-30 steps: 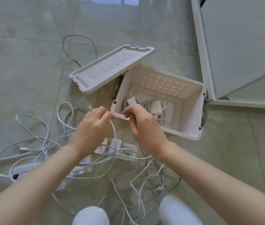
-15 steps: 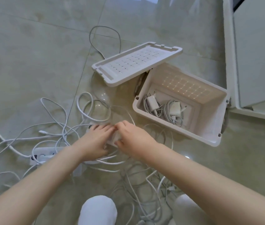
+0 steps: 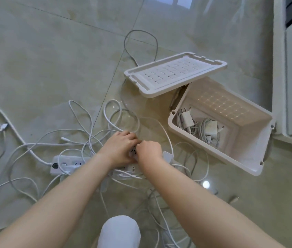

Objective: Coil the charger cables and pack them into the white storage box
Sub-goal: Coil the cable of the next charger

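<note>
Head cam: left hand (image 3: 119, 149) n right hand (image 3: 149, 149) are curled knuckle-to-knuckle on a long white plastic power strip (image 3: 64, 163), can't tell what they're pinching. Thin white charger cables (image 3: 55, 144) are tangled all round em. The open white plastic storage box (image 3: 213, 154) sits near on the right w/ coiled white chargers (image 3: 209, 129) inside, and the slotted white lid (image 3: 174, 74) is at its far-left corner.

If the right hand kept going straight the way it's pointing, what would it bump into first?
Most likely the left hand: the right hand points forward and leftward over the white plastic power strip, and the left hand's fingers sit directly in its way, almost touching. Depth is unclear.
</note>
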